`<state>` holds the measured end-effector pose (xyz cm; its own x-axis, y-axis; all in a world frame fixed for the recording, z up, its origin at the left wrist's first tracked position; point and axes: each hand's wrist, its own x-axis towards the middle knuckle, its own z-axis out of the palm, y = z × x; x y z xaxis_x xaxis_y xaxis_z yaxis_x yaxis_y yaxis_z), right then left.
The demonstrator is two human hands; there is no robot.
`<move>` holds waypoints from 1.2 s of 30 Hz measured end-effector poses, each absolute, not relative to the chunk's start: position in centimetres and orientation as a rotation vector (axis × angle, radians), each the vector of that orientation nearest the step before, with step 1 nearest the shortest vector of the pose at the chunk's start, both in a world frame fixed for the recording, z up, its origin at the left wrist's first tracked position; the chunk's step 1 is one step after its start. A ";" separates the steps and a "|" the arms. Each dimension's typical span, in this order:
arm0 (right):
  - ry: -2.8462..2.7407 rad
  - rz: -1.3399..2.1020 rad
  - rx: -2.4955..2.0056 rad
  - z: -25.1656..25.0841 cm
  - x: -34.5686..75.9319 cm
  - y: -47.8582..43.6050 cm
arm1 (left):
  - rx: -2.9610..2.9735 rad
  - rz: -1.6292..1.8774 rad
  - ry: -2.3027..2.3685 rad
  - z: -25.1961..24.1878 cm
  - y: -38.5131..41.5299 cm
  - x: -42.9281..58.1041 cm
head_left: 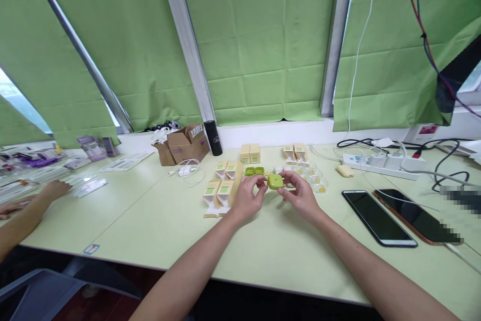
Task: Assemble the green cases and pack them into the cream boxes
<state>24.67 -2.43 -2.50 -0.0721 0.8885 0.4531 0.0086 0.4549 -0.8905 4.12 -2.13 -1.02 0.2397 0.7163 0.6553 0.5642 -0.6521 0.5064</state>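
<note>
A small green square case with rounded corners [275, 181] is held just above the table between my two hands. My right hand [300, 198] pinches its right side between thumb and fingers. At its left edge, the fingertips of my left hand [249, 197] are closed together against it. Behind my left hand sit more green cases [254, 171]. To the left stand several open cream boxes [218, 191] with green square labels and white flaps. Clear plastic cups with yellow bits inside [318, 181] lie beyond my right hand, partly hidden by it.
More cream boxes [250, 153] stand at the back. Left of them are a black bottle [213, 138], an open cardboard box [187, 144] and a white charger [185, 171]. Two phones [379, 218] and a power strip [383, 163] lie right. Another person's arm [30, 211] rests far left.
</note>
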 end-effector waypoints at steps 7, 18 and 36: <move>-1.420 1.012 -0.785 -2.4 25.0 -2.3 | 2.560 1.430 1.068 -0.8 -2.1 3.9; -1.519 0.863 -0.896 -2.2 24.3 -2.9 | 2.734 1.267 1.021 -0.5 -2.9 4.2; -2.101 -0.019 -1.018 -3.9 25.3 -2.0 | 2.041 1.498 1.131 -0.5 -1.4 4.2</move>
<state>25.29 -1.98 -3.90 -0.3704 0.6581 0.6555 0.6697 0.6783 -0.3025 4.16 -1.37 -0.50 0.1143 0.7749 0.6216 0.3852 -0.6113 0.6913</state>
